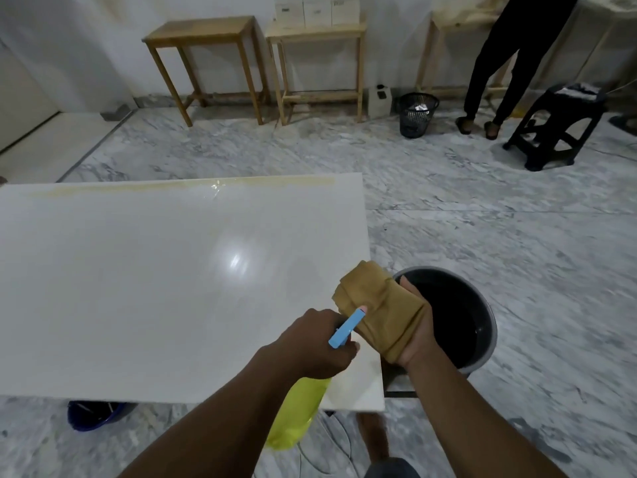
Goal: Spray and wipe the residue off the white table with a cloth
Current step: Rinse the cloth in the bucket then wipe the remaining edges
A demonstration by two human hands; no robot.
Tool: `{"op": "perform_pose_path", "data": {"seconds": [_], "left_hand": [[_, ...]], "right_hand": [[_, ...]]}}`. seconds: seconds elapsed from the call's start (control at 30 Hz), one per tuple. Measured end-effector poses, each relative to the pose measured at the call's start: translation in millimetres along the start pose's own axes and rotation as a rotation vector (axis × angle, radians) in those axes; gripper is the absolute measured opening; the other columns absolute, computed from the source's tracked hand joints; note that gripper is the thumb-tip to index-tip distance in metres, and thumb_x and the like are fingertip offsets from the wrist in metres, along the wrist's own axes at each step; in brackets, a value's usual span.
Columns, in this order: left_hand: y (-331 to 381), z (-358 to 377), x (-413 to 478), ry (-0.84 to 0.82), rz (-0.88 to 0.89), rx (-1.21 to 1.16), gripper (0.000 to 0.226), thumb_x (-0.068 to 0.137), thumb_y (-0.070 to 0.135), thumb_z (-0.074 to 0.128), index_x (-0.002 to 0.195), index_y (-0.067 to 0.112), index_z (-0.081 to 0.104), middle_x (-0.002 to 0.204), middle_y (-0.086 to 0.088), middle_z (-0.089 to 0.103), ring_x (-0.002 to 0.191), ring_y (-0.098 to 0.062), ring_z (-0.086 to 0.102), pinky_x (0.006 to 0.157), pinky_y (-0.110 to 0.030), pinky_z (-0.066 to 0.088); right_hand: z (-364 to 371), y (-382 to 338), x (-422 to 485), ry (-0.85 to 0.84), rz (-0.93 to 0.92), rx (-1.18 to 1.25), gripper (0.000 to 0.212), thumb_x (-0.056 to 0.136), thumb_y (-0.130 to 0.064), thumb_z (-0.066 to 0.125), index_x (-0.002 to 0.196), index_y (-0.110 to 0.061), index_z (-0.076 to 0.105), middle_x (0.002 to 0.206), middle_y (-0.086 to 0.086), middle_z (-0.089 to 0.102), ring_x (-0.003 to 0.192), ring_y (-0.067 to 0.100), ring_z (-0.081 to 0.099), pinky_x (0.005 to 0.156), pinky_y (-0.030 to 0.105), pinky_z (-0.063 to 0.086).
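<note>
The white table [138, 288] fills the left half of the view, with a yellowish residue strip [193, 186] along its far edge. My left hand [317, 343] grips a spray bottle [298, 412] with a yellow-green body and a blue nozzle head, over the table's near right corner. The nozzle tip points at a folded tan cloth [379, 312]. My right hand [417, 326] holds that cloth from below, just past the table's right edge and above a bucket.
A dark grey bucket [482, 326] stands on the marble floor right of the table. A blue tub [93, 414] shows under the near edge. Wooden tables [203, 32], a black wastebasket [415, 113], a black stool [558, 125] and a standing person's legs [496, 70] are at the back.
</note>
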State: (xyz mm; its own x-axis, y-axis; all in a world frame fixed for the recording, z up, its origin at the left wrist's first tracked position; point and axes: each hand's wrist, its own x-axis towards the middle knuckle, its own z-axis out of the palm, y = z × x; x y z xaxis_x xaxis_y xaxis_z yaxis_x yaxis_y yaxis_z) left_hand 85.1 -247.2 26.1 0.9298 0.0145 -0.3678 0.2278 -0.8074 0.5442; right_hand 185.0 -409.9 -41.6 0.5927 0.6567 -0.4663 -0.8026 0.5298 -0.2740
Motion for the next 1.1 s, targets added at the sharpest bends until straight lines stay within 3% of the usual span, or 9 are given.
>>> {"op": "perform_pose_path", "data": {"seconds": [0.07, 0.2, 0.33, 0.47, 0.6, 0.73, 0.83, 0.93, 1.1], "left_hand": [[-0.7, -10.8, 33.0, 0.048, -0.057, 0.031, 0.036, 0.089, 0.042, 0.064, 0.064, 0.028, 0.043, 0.064, 0.008, 0.052, 0.059, -0.015, 0.052, 0.060, -0.031, 0.043], [1.5, -45.0, 96.0, 0.090, -0.079, 0.018, 0.030, 0.089, 0.048, 0.065, 0.074, 0.025, 0.054, 0.076, 0.002, 0.063, 0.069, -0.019, 0.060, 0.066, -0.037, 0.052], [-3.3, -79.5, 154.9, 0.175, -0.116, -0.055, 0.029, 0.092, 0.044, 0.067, 0.086, 0.017, 0.062, 0.080, -0.001, 0.068, 0.074, -0.021, 0.065, 0.069, -0.036, 0.054], [-7.3, -103.3, 209.1, 0.263, -0.137, -0.085, 0.028, 0.094, 0.042, 0.066, 0.084, 0.017, 0.060, 0.076, 0.000, 0.068, 0.069, -0.019, 0.065, 0.060, -0.024, 0.045], [-8.5, -120.9, 255.3, 0.275, -0.118, -0.070, 0.027, 0.093, 0.043, 0.066, 0.086, 0.018, 0.060, 0.075, 0.000, 0.067, 0.069, -0.022, 0.066, 0.066, -0.035, 0.054], [-16.9, -134.3, 286.8, 0.342, -0.092, -0.090, 0.025, 0.093, 0.044, 0.067, 0.084, 0.021, 0.059, 0.074, 0.002, 0.065, 0.067, -0.018, 0.064, 0.062, -0.026, 0.050], [-29.7, -139.9, 302.2, 0.369, -0.098, -0.124, 0.024, 0.093, 0.048, 0.066, 0.087, 0.026, 0.060, 0.079, 0.006, 0.068, 0.069, -0.017, 0.068, 0.064, -0.023, 0.054], [-44.4, -138.1, 311.5, 0.364, -0.136, -0.182, 0.023, 0.093, 0.049, 0.067, 0.091, 0.026, 0.061, 0.082, 0.008, 0.069, 0.069, -0.019, 0.072, 0.067, -0.025, 0.060], [-47.6, -121.8, 312.3, 0.307, -0.156, -0.182, 0.023, 0.093, 0.049, 0.065, 0.093, 0.027, 0.059, 0.082, 0.012, 0.066, 0.073, -0.014, 0.066, 0.062, -0.007, 0.044]], "right_hand": [[8.3, -24.8, 29.6, 0.018, 0.016, 0.014, 0.061, 0.093, -0.050, 0.047, 0.130, -0.002, 0.060, 0.127, 0.022, 0.065, 0.102, 0.037, 0.071, 0.077, 0.050, 0.061], [20.6, -77.5, 104.5, 0.039, 0.021, -0.131, 0.022, 0.090, -0.032, 0.055, 0.098, -0.014, 0.063, 0.101, 0.009, 0.061, 0.090, 0.026, 0.062, 0.084, 0.039, 0.053], [22.0, -142.4, 193.2, 0.385, 0.009, -0.497, 0.034, 0.089, -0.035, 0.062, 0.112, -0.012, 0.071, 0.114, 0.013, 0.072, 0.103, 0.027, 0.070, 0.098, 0.045, 0.053], [58.9, -189.8, 266.9, 0.556, -0.197, -0.802, 0.022, 0.094, -0.021, 0.046, 0.101, -0.011, 0.064, 0.093, 0.008, 0.068, 0.089, 0.026, 0.065, 0.086, 0.039, 0.052], [70.2, -210.5, 346.0, 0.621, -0.411, -1.113, 0.039, 0.098, -0.037, 0.040, 0.131, -0.024, 0.054, 0.125, 0.007, 0.063, 0.108, 0.028, 0.060, 0.092, 0.037, 0.047], [59.6, -215.4, 417.3, 0.589, -0.534, -1.234, 0.045, 0.104, -0.027, 0.038, 0.149, -0.025, 0.039, 0.144, 0.006, 0.053, 0.128, 0.030, 0.051, 0.100, 0.036, 0.040], [50.4, -214.6, 467.5, 0.548, -0.506, -1.380, 0.055, 0.100, -0.043, 0.040, 0.153, -0.029, 0.031, 0.158, 0.002, 0.036, 0.141, 0.027, 0.039, 0.114, 0.044, 0.034], [45.2, -210.4, 489.0, 0.524, -0.419, -1.615, 0.056, 0.098, -0.056, 0.033, 0.150, -0.037, 0.026, 0.161, -0.001, 0.023, 0.140, 0.030, 0.037, 0.108, 0.049, 0.034], [30.9, -197.7, 484.2, 0.571, -0.483, -1.802, 0.054, 0.104, -0.035, 0.027, 0.156, -0.038, 0.014, 0.165, 0.005, 0.014, 0.133, 0.038, 0.046, 0.104, 0.048, 0.040]]}}
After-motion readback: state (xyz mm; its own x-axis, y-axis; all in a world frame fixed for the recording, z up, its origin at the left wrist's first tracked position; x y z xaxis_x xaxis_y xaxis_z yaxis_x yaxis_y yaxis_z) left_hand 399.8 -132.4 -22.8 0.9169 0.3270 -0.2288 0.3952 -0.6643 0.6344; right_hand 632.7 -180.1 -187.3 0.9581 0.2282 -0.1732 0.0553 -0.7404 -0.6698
